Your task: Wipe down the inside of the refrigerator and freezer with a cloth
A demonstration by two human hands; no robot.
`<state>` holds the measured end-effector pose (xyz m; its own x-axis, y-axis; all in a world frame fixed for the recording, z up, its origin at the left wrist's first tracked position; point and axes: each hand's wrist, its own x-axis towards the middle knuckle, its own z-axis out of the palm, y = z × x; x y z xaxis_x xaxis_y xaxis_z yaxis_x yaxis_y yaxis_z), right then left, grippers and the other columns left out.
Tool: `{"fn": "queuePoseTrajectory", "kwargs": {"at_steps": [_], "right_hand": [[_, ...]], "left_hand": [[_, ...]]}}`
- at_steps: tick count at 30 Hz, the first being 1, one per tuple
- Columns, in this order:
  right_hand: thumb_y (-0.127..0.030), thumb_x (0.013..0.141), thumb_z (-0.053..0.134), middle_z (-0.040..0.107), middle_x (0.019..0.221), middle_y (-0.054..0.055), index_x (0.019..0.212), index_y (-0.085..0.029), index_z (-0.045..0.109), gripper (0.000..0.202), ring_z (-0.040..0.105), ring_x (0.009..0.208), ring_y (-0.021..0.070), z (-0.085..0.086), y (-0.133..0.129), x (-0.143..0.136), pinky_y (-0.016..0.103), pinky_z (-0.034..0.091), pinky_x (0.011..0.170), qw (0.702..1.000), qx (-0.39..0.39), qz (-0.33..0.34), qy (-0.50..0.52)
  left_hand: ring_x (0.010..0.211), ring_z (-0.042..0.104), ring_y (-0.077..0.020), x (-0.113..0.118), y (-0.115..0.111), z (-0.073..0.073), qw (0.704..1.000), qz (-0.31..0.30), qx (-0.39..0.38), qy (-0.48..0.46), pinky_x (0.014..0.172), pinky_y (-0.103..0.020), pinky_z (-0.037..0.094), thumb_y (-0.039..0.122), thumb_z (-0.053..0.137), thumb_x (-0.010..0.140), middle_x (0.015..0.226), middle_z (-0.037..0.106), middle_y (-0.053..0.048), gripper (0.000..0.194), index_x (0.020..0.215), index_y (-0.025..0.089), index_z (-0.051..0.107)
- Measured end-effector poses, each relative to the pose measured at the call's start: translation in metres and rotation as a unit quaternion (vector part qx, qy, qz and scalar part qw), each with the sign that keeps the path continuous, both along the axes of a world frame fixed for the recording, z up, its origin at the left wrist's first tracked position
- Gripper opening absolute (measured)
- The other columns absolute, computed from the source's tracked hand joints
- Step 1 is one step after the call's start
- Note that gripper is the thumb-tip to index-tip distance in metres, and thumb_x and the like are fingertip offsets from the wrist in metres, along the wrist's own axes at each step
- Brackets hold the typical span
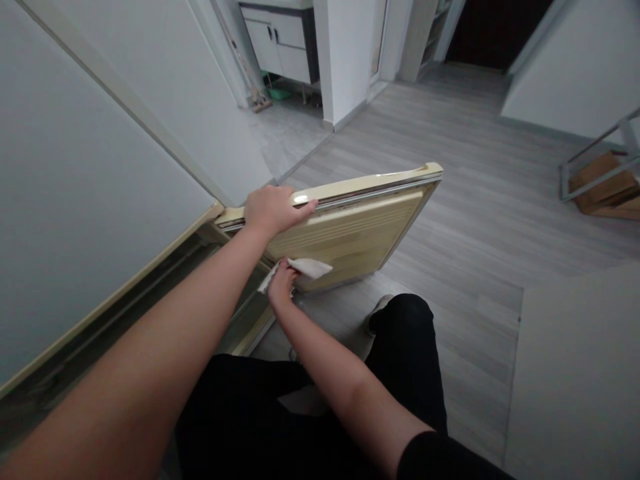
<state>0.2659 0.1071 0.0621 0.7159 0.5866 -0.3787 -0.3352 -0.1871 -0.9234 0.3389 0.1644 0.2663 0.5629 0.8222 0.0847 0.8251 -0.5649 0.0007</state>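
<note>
A cream-coloured fridge door (360,237) swings out over the floor, its ribbed inner panel and dirty seal facing me. My left hand (270,210) grips its top edge near the hinge end, thumb over the rim. Lower down, beside the inner panel, my right hand (283,285) is closed around a white wipe (314,268). One end of the wipe sticks out to the right, and another bit shows left of the fingers. Whether it touches the door is unclear. Behind my forearms lies the open fridge compartment (145,303), dim inside.
The fridge's wide pale top (90,173) fills the left. A white cabinet (277,43) and a mop (260,103) stand in the far room. A metal frame with cardboard (607,183) is at right, above a pale flat surface (575,373). My bent knee (407,327) is near the door.
</note>
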Motion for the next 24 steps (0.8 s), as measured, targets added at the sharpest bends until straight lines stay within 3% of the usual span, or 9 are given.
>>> {"fn": "queuePoseTrajectory", "kwargs": {"at_steps": [2, 5, 8, 12, 14, 17, 19, 22, 24], "right_hand": [[-0.046, 0.101, 0.042, 0.055, 0.140, 0.033, 0.137, 0.005, 0.053, 0.063, 0.052, 0.138, 0.0330, 0.000, 0.000, -0.022, 0.051, 0.036, 0.118, 1.000, -0.026, 0.011, 0.003], [-0.039, 0.100, 0.041, 0.052, 0.142, 0.034, 0.135, 0.005, 0.054, 0.057, 0.051, 0.139, 0.0327, 0.003, -0.003, -0.012, 0.050, 0.036, 0.118, 0.999, -0.039, -0.009, -0.018], [-0.037, 0.101, 0.038, 0.050, 0.143, 0.033, 0.133, 0.003, 0.055, 0.054, 0.047, 0.140, 0.0332, 0.008, -0.010, 0.033, 0.053, 0.035, 0.118, 0.994, -0.053, -0.058, -0.078], [-0.036, 0.102, 0.034, 0.049, 0.147, 0.028, 0.142, -0.004, 0.050, 0.053, 0.033, 0.149, 0.0331, 0.009, -0.031, 0.116, 0.059, 0.026, 0.121, 0.979, -0.053, -0.084, -0.176], [-0.041, 0.102, 0.033, 0.047, 0.149, 0.029, 0.145, -0.004, 0.047, 0.058, 0.028, 0.152, 0.0336, 0.009, -0.041, 0.163, 0.060, 0.023, 0.123, 0.958, -0.057, -0.081, -0.269], [-0.052, 0.104, 0.026, 0.031, 0.161, 0.027, 0.154, -0.003, 0.037, 0.071, 0.011, 0.159, 0.0324, 0.013, -0.053, 0.232, 0.057, 0.017, 0.127, 0.912, -0.095, -0.117, -0.381], [-0.054, 0.105, 0.015, 0.028, 0.163, 0.026, 0.159, -0.004, 0.030, 0.075, 0.010, 0.160, 0.0311, 0.019, -0.056, 0.268, 0.057, 0.015, 0.128, 0.888, -0.119, -0.143, -0.421], [-0.048, 0.105, 0.002, 0.026, 0.163, 0.026, 0.162, -0.003, 0.021, 0.075, 0.010, 0.161, 0.0292, 0.029, -0.052, 0.288, 0.056, 0.013, 0.130, 0.878, -0.136, -0.182, -0.422], [-0.046, 0.105, 0.003, 0.022, 0.165, 0.028, 0.163, 0.001, 0.015, 0.076, 0.006, 0.161, 0.0308, 0.031, -0.044, 0.273, 0.057, 0.012, 0.130, 0.897, -0.130, -0.178, -0.384]], "left_hand": [[0.101, 0.067, -0.0405, -0.001, -0.001, 0.001, 1.000, -0.005, -0.003, -0.006, 0.082, -0.044, 0.046, 0.085, 0.030, 0.081, 0.101, 0.074, -0.019, 0.086, 0.110, 0.018, 0.075], [0.100, 0.067, -0.0417, -0.003, -0.002, 0.001, 1.000, -0.012, -0.004, -0.003, 0.082, -0.045, 0.046, 0.083, 0.031, 0.082, 0.101, 0.074, -0.020, 0.083, 0.109, 0.017, 0.075], [0.100, 0.068, -0.0421, -0.005, -0.002, 0.001, 1.000, -0.015, -0.002, 0.002, 0.083, -0.046, 0.046, 0.079, 0.031, 0.085, 0.101, 0.074, -0.020, 0.080, 0.109, 0.017, 0.075], [0.101, 0.067, -0.0424, -0.005, -0.001, -0.001, 1.000, -0.020, 0.000, 0.002, 0.085, -0.047, 0.046, 0.079, 0.029, 0.086, 0.103, 0.074, -0.021, 0.082, 0.110, 0.015, 0.075], [0.101, 0.067, -0.0417, -0.004, -0.001, -0.001, 1.000, -0.018, 0.000, 0.004, 0.085, -0.046, 0.047, 0.080, 0.029, 0.086, 0.103, 0.073, -0.021, 0.084, 0.111, 0.014, 0.074], [0.099, 0.067, -0.0399, -0.004, 0.000, -0.001, 1.000, -0.013, 0.001, 0.008, 0.085, -0.046, 0.047, 0.082, 0.030, 0.085, 0.102, 0.073, -0.020, 0.085, 0.109, 0.014, 0.074], [0.098, 0.067, -0.0390, -0.003, 0.000, -0.001, 1.000, -0.013, 0.001, 0.011, 0.084, -0.045, 0.047, 0.083, 0.028, 0.086, 0.101, 0.073, -0.019, 0.085, 0.108, 0.015, 0.074], [0.099, 0.066, -0.0389, -0.004, 0.001, 0.000, 1.000, -0.014, -0.002, 0.013, 0.084, -0.045, 0.046, 0.082, 0.024, 0.088, 0.101, 0.073, -0.019, 0.085, 0.109, 0.015, 0.074], [0.100, 0.066, -0.0399, -0.004, 0.001, -0.001, 1.000, -0.014, -0.002, 0.010, 0.084, -0.045, 0.046, 0.081, 0.023, 0.090, 0.102, 0.073, -0.020, 0.086, 0.109, 0.015, 0.074]]}}
